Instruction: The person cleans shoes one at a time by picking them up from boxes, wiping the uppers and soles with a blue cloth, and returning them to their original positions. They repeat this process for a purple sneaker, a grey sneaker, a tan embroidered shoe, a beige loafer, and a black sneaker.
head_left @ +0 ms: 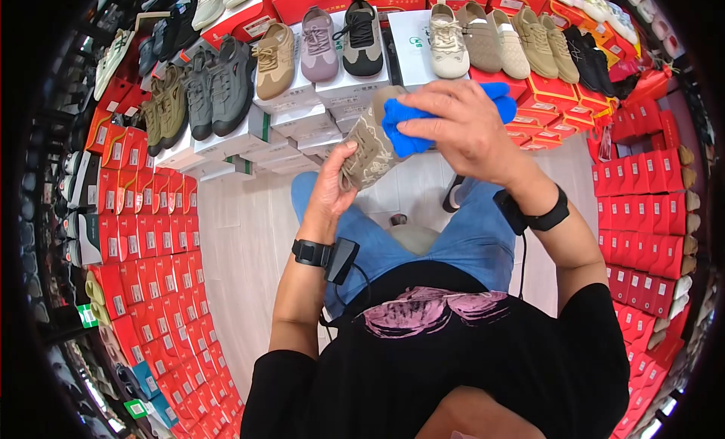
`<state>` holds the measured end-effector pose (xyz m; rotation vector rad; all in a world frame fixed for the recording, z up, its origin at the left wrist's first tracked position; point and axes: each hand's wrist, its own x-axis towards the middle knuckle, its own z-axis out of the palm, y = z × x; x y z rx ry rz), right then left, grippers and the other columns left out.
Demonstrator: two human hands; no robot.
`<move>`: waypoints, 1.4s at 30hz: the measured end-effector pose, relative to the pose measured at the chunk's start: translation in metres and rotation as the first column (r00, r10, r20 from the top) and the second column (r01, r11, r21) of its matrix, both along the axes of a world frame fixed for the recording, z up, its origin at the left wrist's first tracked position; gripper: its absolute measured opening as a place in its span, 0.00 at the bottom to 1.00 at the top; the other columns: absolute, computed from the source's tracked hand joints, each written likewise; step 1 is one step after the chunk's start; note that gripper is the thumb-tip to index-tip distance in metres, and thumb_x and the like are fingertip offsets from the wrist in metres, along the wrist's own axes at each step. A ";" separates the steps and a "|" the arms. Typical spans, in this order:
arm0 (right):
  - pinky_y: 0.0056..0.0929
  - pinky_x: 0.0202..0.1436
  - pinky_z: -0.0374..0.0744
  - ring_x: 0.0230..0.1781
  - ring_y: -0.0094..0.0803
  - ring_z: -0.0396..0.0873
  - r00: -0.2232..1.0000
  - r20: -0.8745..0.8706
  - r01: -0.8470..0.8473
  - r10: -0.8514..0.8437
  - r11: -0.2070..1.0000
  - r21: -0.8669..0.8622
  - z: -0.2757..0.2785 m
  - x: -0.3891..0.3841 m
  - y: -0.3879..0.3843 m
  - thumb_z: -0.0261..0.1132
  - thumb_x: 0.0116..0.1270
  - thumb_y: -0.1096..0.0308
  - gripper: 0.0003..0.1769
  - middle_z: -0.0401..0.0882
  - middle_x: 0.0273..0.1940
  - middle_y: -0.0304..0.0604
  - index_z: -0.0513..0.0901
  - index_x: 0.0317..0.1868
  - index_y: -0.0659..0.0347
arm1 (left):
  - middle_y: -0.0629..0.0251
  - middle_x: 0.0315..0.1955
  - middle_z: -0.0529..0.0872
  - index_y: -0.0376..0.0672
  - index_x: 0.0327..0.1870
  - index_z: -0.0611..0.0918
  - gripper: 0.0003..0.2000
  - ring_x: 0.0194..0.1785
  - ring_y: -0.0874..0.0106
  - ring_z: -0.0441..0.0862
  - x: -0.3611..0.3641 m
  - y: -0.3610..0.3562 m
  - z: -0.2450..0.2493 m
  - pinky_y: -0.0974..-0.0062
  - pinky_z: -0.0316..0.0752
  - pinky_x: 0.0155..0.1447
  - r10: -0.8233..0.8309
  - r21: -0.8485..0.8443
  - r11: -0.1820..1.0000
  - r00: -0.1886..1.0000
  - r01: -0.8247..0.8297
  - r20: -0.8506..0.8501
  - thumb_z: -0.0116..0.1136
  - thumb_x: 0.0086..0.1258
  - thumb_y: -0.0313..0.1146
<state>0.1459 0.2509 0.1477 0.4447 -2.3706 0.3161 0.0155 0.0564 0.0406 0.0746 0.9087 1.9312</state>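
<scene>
A beige-brown shoe with a pale line pattern (pixel 368 153) is held up in front of me, tilted, in the head view. My left hand (pixel 332 174) grips its lower left end, the thumb lying on the upper. In my right hand (pixel 461 125) is a bright blue cloth (pixel 404 129), bunched under the fingers and pressed against the shoe's upper right end. Part of the cloth sticks out beyond the back of that hand. The fingers under the shoe are hidden.
Ahead stand stacked white shoeboxes (pixel 306 122) with shoes on top, among them a mauve shoe (pixel 319 46) and a black-and-grey shoe (pixel 359 42). Red shoeboxes (pixel 147 246) rise on the left, more red boxes (pixel 638 212) on the right. Pale floor (pixel 238 265) lies between.
</scene>
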 end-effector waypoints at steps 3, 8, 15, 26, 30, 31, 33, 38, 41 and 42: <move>0.39 0.54 0.72 0.51 0.44 0.76 0.995 0.095 -0.021 0.029 0.996 -0.092 0.010 -0.008 0.011 0.59 0.45 0.83 0.26 0.80 0.52 0.41 0.83 0.46 0.53 | 0.58 0.50 0.82 0.34 0.57 0.75 0.20 0.51 0.70 0.82 -0.006 -0.007 0.000 0.70 0.76 0.58 -0.114 -0.008 0.994 0.990 0.113 -0.086 0.56 0.65 0.34; 0.35 0.57 0.74 0.51 0.43 0.78 0.906 0.398 -0.034 0.145 0.961 -0.273 -0.009 -0.023 0.025 0.58 0.49 0.80 0.22 0.82 0.50 0.44 0.85 0.45 0.56 | 0.59 0.47 0.83 0.33 0.55 0.76 0.23 0.49 0.71 0.82 0.000 -0.011 0.016 0.73 0.76 0.56 -0.330 -0.112 0.944 0.904 0.311 -0.270 0.60 0.59 0.32; 0.23 0.58 0.73 0.48 0.26 0.78 0.643 0.491 0.248 0.588 0.447 -0.860 -0.069 -0.024 0.017 0.57 0.50 0.81 0.25 0.83 0.48 0.42 0.82 0.52 0.63 | 0.61 0.44 0.83 0.32 0.56 0.74 0.29 0.45 0.72 0.82 -0.001 -0.015 0.017 0.76 0.77 0.51 -0.348 0.022 0.932 0.908 0.363 -0.233 0.65 0.50 0.32; 0.24 0.58 0.73 0.50 0.27 0.79 0.709 0.486 0.281 0.511 0.427 -0.859 -0.131 -0.025 0.007 0.56 0.53 0.80 0.25 0.83 0.49 0.43 0.82 0.53 0.61 | 0.61 0.45 0.84 0.32 0.55 0.75 0.35 0.46 0.71 0.82 -0.004 -0.023 0.013 0.77 0.75 0.53 -0.506 -0.041 0.859 0.833 0.511 -0.223 0.67 0.39 0.35; 0.25 0.57 0.74 0.48 0.28 0.79 0.715 0.671 0.373 0.197 0.704 -0.604 -0.153 -0.005 0.013 0.57 0.53 0.79 0.23 0.83 0.48 0.42 0.82 0.52 0.62 | 0.61 0.46 0.83 0.32 0.55 0.75 0.36 0.46 0.71 0.81 -0.006 -0.015 0.019 0.77 0.74 0.55 -0.510 0.022 0.843 0.811 0.538 -0.287 0.67 0.38 0.35; 0.27 0.56 0.75 0.49 0.31 0.80 0.684 0.675 0.445 0.278 0.573 -0.688 -0.150 0.003 0.017 0.59 0.52 0.80 0.25 0.83 0.49 0.45 0.81 0.54 0.63 | 0.61 0.46 0.83 0.32 0.55 0.75 0.36 0.46 0.71 0.81 -0.007 -0.011 0.027 0.77 0.74 0.55 -0.510 0.020 0.843 0.810 0.538 -0.290 0.67 0.38 0.35; 0.27 0.56 0.76 0.49 0.32 0.80 0.733 0.562 0.518 0.382 0.222 -0.826 -0.143 0.020 0.025 0.59 0.51 0.80 0.27 0.82 0.50 0.47 0.79 0.56 0.64 | 0.61 0.46 0.83 0.33 0.56 0.75 0.34 0.46 0.71 0.81 -0.012 0.000 0.048 0.77 0.73 0.55 -0.505 -0.052 0.854 0.802 0.517 -0.321 0.67 0.40 0.34; 0.28 0.54 0.79 0.49 0.35 0.80 0.921 0.088 0.291 0.379 -0.523 -0.801 -0.098 0.078 0.045 0.58 0.49 0.79 0.35 0.77 0.55 0.54 0.69 0.63 0.67 | 0.64 0.44 0.83 0.35 0.54 0.77 0.26 0.46 0.75 0.80 -0.038 0.051 0.069 0.77 0.74 0.53 -0.563 -0.159 0.814 0.692 0.558 -0.452 0.67 0.51 0.29; 0.39 0.49 0.82 0.48 0.45 0.80 0.915 -0.200 0.101 0.351 -0.678 -0.728 -0.087 0.113 0.048 0.55 0.46 0.75 0.41 0.70 0.60 0.63 0.62 0.68 0.66 | 0.67 0.42 0.84 0.35 0.49 0.78 0.20 0.44 0.78 0.80 -0.051 0.090 0.080 0.76 0.75 0.51 -0.639 -0.406 0.756 0.445 0.513 -0.628 0.69 0.56 0.32; 0.39 0.49 0.82 0.48 0.45 0.80 0.917 -0.199 0.096 0.345 -0.677 -0.730 -0.086 0.118 0.046 0.55 0.46 0.75 0.41 0.70 0.60 0.63 0.62 0.68 0.66 | 0.65 0.42 0.84 0.33 0.48 0.78 0.22 0.44 0.77 0.80 -0.055 0.103 0.077 0.76 0.76 0.49 -0.643 -0.462 0.756 0.397 0.464 -0.655 0.70 0.53 0.34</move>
